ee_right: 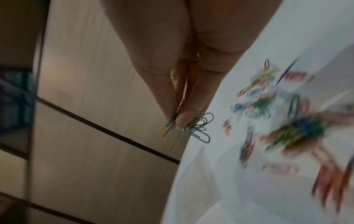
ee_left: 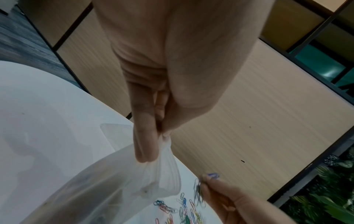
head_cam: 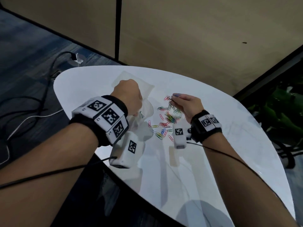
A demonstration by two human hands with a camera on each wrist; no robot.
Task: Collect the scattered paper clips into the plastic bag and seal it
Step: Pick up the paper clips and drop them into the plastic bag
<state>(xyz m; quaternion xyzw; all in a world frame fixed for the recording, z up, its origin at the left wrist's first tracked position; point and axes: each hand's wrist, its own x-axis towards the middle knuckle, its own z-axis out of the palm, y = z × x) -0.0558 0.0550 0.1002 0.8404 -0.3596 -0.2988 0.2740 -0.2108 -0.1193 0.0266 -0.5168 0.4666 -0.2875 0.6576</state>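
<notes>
My left hand (head_cam: 131, 97) pinches the rim of a clear plastic bag (head_cam: 142, 118) and holds it up off the white table (head_cam: 229, 128); in the left wrist view its fingers (ee_left: 145, 136) bunch the bag (ee_left: 118, 181) at the top. Several coloured paper clips (head_cam: 165, 122) lie scattered on the table between my hands. My right hand (head_cam: 182, 102) is lifted just above them and pinches a small bunch of clips (ee_right: 199, 127) between thumb and fingertips, some dangling below. The right wrist view is blurred.
A clear flat lid or tray (head_cam: 129, 79) lies on the table behind the left hand. The table's curved edge (head_cam: 57, 89) drops to carpet with cables (head_cam: 32, 102) on the left. Beige partition walls (head_cam: 196, 38) stand behind; plants (head_cam: 282, 115) at right.
</notes>
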